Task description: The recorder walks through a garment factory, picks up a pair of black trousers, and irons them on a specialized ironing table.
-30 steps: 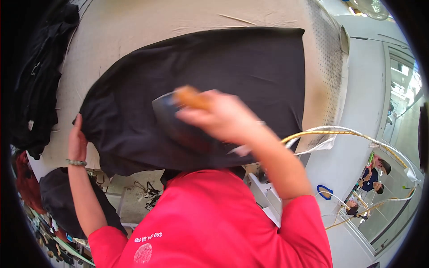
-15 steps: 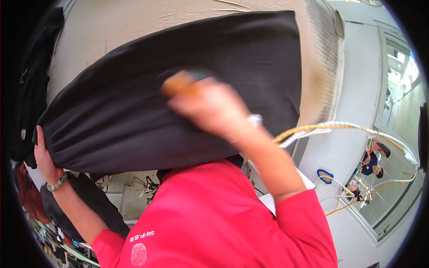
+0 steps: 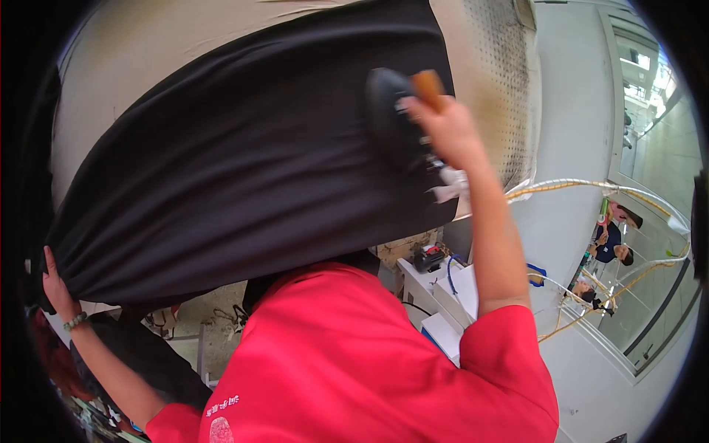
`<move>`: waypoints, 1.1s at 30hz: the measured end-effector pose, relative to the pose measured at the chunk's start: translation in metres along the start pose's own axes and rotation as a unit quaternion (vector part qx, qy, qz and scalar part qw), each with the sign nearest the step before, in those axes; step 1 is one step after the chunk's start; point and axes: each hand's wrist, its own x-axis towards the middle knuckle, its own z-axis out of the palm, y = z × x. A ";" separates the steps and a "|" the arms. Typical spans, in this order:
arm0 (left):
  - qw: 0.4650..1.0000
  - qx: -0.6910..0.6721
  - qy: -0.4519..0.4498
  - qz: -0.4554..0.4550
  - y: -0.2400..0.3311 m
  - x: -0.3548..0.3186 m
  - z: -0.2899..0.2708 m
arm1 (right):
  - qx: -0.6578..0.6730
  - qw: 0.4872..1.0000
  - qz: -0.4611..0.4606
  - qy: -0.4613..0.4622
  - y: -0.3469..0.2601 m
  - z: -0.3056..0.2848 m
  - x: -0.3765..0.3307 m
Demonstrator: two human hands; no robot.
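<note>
A long piece of black cloth (image 3: 244, 148) lies across the padded ironing board, with soft creases fanning toward its left end. Gripping that gathered left end is my left hand (image 3: 59, 288), its thumb up and a beaded bracelet at the wrist. Near the cloth's right edge, my right hand (image 3: 452, 129) is wrapped round the brown handle of a black iron (image 3: 391, 111). The iron sits over the cloth, its soleplate hidden, and a white wrapping hangs by its rear end. Motion blurs this hand a little.
The beige board cover (image 3: 170, 59) is scorched and perforated at the right. A white and yellow hose (image 3: 591, 184) loops beside my right arm. White boxes or papers (image 3: 447, 325) lie below the board's right side. People (image 3: 609, 244) show beyond, far right.
My right hand has carried the iron from the middle of the cloth to the right. My left hand still holds the left end. The whole view has shifted slightly.
</note>
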 end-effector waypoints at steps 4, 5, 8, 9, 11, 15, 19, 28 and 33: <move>0.995 0.082 -0.043 0.029 -0.010 0.034 -0.039 | 0.029 0.990 0.107 0.087 0.087 -0.077 0.037; 0.992 0.105 -0.056 0.052 -0.015 0.041 -0.051 | 0.020 0.990 0.094 0.099 0.105 -0.083 0.046; 0.927 0.339 -0.031 0.155 -0.021 0.053 -0.069 | -0.162 0.973 -0.084 0.142 0.126 -0.082 0.055; 0.868 0.462 -0.026 0.181 -0.018 0.057 -0.087 | -0.176 0.974 -0.081 0.118 0.119 -0.074 0.050; 0.732 0.669 -0.006 0.131 0.000 0.074 -0.127 | -0.220 0.964 -0.101 0.106 0.116 -0.066 0.044; 0.539 0.822 0.067 0.172 0.027 0.089 -0.152 | -0.189 0.967 -0.096 0.144 0.157 -0.101 0.083; 0.750 0.610 0.105 0.233 0.008 0.075 -0.120 | -0.188 0.967 -0.081 0.152 0.177 -0.145 0.101; 0.934 0.325 0.150 0.019 -0.017 0.011 -0.060 | 0.007 0.976 -0.139 0.166 0.187 -0.046 0.000; 0.945 0.267 0.187 0.011 -0.021 -0.005 -0.041 | -0.008 0.996 0.067 0.058 0.181 -0.022 -0.013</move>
